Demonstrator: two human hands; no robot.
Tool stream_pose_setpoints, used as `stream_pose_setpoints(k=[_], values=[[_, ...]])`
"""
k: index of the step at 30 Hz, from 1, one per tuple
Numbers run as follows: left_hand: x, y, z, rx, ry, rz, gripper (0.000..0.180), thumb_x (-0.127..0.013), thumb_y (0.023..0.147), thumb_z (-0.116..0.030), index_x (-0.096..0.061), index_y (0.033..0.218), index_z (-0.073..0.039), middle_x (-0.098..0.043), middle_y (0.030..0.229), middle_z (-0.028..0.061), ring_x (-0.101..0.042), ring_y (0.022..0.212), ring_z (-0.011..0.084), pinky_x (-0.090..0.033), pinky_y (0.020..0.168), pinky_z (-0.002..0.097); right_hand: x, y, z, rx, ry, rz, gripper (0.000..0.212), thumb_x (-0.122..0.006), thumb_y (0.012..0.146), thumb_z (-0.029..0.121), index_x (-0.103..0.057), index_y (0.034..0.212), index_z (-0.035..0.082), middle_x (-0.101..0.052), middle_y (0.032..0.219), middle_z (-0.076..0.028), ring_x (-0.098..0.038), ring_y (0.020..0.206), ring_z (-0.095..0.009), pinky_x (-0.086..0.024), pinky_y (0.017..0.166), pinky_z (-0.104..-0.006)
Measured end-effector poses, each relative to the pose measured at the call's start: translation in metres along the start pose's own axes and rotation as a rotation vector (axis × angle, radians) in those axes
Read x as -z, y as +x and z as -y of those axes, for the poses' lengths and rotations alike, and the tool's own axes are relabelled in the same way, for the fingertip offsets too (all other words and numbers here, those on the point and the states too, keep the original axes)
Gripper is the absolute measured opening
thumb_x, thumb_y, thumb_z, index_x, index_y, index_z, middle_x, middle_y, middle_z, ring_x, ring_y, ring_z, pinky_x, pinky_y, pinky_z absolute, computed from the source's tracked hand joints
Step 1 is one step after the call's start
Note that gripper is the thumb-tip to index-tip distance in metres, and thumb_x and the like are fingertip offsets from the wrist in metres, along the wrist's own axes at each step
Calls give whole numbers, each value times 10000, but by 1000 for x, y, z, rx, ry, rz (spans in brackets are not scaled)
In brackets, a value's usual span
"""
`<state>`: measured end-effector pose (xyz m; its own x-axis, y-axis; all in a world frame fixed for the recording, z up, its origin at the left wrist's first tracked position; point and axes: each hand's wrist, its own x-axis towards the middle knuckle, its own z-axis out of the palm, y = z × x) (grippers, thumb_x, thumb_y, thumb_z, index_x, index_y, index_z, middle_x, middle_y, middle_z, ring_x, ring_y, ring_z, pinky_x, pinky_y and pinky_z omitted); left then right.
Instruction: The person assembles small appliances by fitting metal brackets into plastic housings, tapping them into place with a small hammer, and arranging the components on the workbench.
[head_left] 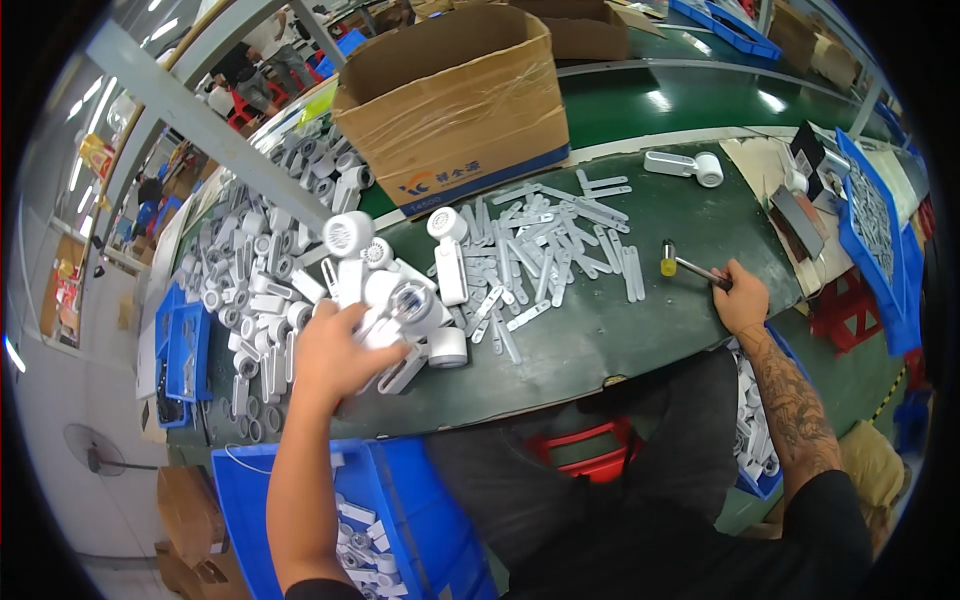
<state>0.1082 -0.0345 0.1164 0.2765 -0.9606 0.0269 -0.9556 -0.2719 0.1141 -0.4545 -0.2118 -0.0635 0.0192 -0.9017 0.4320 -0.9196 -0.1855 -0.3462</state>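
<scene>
At the front left of the green bench, my left hand (340,352) is closed around a white round-headed handheld unit (402,303), its thumb stretched to the right. The unit is slightly blurred, and most of the fingers are hidden behind white plastic. Similar white units (348,236) crowd around this hand, one standing upright (450,258) just beyond it. Over the right part of the bench, my right hand (742,297) grips a small hammer (668,261) by its dark handle. The hammer's head has a yellowish face and points left, away from the hand.
Flat grey strips (545,250) lie scattered mid-bench below a large cardboard box (470,120). A white unit (685,166) lies at the far right, near a blue tray of small parts (870,220). Blue bins (390,500) stand below the front edge. A metal post (220,120) slants across the left.
</scene>
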Motion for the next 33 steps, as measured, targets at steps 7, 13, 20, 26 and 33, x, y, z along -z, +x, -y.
stream_pose_setpoints(k=[7,13,20,26,33], values=[[-45,68,-18,97,88,139,935,-922,667,-675,-725,1409,-142,-642,1414,259,-695,1229,416,-586,1014,487,4,6,9,-9,-29,52,284,-764,970,306,-602,891,86,-683,795,-169,-683,785,-430,-511,669,-522],[-32,-34,79,49,-209,-636,606,-911,844,-371,-720,1353,-103,-630,1460,262,-609,1352,450,-473,1146,480,-13,6,-15,16,27,100,224,-732,940,273,-639,986,75,-676,836,-227,-672,821,-485,-504,702,-538],[-134,-343,233,846,-310,-938,207,-808,979,-199,-739,1039,-13,-749,985,90,-682,905,197,-547,835,350,-26,21,-68,109,-78,144,280,-702,1022,335,-613,1036,70,-693,891,-197,-667,780,-394,-518,720,-495],[-294,-555,206,1424,-105,-388,552,-862,891,-451,-743,1155,18,-741,1119,196,-702,1061,353,-551,966,467,-26,29,-63,140,-127,207,280,-658,1058,330,-599,1040,57,-691,899,-194,-655,791,-416,-516,738,-495],[-309,-609,225,2082,-325,-245,1057,-708,851,-817,-323,1711,-338,-351,1670,310,-337,1543,537,-339,1223,685,-25,41,-70,114,-204,237,250,-625,1070,308,-618,1079,58,-726,991,-215,-686,887,-457,-526,791,-522]])
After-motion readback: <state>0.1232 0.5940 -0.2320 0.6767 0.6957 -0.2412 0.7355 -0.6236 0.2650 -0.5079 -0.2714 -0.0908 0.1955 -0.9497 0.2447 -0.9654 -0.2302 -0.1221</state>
